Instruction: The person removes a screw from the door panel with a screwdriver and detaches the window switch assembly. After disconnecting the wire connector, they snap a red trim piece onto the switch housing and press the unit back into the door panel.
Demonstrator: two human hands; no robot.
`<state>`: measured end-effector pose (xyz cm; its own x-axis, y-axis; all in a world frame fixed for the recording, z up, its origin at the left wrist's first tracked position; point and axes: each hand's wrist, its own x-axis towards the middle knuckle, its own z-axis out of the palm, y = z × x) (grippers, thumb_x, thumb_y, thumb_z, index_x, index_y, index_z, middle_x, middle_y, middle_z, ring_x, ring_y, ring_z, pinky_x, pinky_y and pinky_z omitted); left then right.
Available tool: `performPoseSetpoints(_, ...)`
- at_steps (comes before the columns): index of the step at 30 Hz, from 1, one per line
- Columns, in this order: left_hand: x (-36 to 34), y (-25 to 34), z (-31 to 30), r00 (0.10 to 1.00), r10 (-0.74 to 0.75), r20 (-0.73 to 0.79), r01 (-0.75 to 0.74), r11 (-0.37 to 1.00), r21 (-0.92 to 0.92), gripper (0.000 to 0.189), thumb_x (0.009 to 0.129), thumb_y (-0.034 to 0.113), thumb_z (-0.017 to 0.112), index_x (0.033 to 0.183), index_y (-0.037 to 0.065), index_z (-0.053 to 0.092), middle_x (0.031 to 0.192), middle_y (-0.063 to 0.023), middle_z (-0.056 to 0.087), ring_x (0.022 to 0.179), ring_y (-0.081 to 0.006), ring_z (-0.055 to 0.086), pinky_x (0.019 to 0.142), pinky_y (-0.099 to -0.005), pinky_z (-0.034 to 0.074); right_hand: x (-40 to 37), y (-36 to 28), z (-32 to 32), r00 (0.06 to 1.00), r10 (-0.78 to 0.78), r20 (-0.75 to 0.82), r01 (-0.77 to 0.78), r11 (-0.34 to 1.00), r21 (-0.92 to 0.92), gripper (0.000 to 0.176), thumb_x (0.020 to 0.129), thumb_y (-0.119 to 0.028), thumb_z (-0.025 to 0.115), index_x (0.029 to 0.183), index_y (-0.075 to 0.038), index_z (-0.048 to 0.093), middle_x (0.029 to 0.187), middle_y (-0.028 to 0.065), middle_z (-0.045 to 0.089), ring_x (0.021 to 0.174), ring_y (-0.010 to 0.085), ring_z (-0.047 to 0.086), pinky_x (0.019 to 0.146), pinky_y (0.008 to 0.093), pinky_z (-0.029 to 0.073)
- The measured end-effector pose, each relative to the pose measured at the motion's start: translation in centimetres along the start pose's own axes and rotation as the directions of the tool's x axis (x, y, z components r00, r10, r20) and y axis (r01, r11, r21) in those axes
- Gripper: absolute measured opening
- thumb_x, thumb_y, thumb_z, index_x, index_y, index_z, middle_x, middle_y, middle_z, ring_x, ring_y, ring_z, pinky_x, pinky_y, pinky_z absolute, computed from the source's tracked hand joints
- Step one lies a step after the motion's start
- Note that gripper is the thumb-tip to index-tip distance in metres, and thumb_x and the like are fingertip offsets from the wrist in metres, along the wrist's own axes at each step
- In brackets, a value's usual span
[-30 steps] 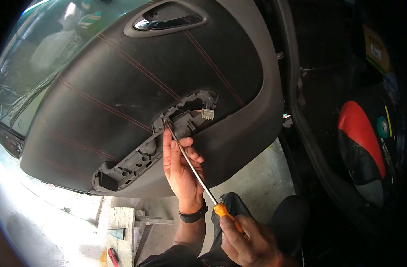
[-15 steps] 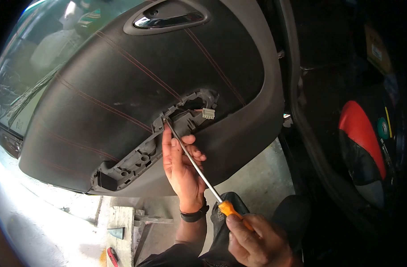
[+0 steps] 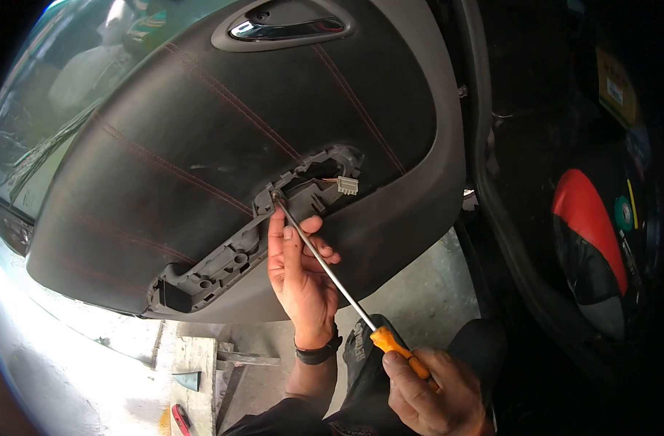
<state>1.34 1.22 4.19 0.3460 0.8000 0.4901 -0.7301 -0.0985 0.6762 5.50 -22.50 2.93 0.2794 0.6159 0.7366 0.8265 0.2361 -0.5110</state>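
Observation:
My right hand (image 3: 437, 389) is closed round the orange handle of a long screwdriver (image 3: 332, 275). Its metal shaft slants up and left to a recess in the grey plastic armrest frame (image 3: 223, 269) on the car door panel (image 3: 223, 138). My left hand (image 3: 303, 272), with a black band at the wrist, is at the tip end; the shaft runs between its thumb and curled fingers. The index finger stretches up beside the tip. What the tip sits on is too small to make out. A grey wire connector (image 3: 348, 186) hangs from the frame's opening.
A chrome door handle (image 3: 287, 29) is set high in the panel. Below left, a wooden bench (image 3: 194, 356) bears a small dark wedge-shaped piece (image 3: 188, 380) and a red tool (image 3: 181, 419). A red and black object (image 3: 590, 232) lies at the right.
The view has shifted slightly, so the door appears further right. My right hand and the screwdriver handle have moved a little right. The tip stays at the same recess beside my left index finger.

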Motion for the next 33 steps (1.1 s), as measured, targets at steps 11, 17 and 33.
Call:
performPoseSetpoints(11, -0.1, -0.3, 0.3, 1.000, 0.016, -0.001, -0.016, 1.000, 0.000, 0.051, 0.106, 0.019, 0.053, 0.152, 0.004, 0.036, 0.108, -0.0121, 0.071, 0.071, -0.0110, 0.065, 0.061, -0.0256, 0.059, -0.1, 0.5, 0.4, 1.000, 0.008, -0.022, -0.005, 0.994, 0.112, 0.052, 0.084, 0.008, 0.069, 0.134, 0.002, 0.057, 0.101, 0.0194, 0.066, 0.081, 0.0330, 0.067, 0.068, 0.0372, 0.057)
performPoseSetpoints(17, -0.2, -0.3, 0.6, 1.000, 0.017, -0.016, -0.017, 1.000, 0.017, 0.051, 0.106, 0.019, 0.053, 0.151, 0.003, 0.036, 0.108, -0.0128, 0.071, 0.069, -0.0114, 0.064, 0.060, -0.0253, 0.058, 1.6, 1.0, -1.6, 0.995, -0.103, 0.009, 0.103, 0.992, -0.076, 0.052, 0.083, 0.004, 0.072, 0.133, -0.002, 0.060, 0.086, 0.0135, 0.063, 0.073, 0.0283, 0.065, 0.061, 0.0359, 0.054)
performPoseSetpoints(33, -0.3, 0.1, -0.2, 1.000, 0.004, 0.031, -0.004, 1.000, 0.022, 0.047, 0.108, 0.022, 0.050, 0.149, 0.001, 0.039, 0.110, -0.0162, 0.070, 0.070, -0.0141, 0.067, 0.062, -0.0281, 0.060, 2.2, -3.1, -1.9, 0.998, 0.012, 0.054, 0.007, 0.940, -0.341, 0.039, 0.091, -0.005, 0.067, 0.128, 0.003, 0.059, 0.095, 0.0271, 0.058, 0.069, 0.0243, 0.066, 0.058, 0.0292, 0.054)
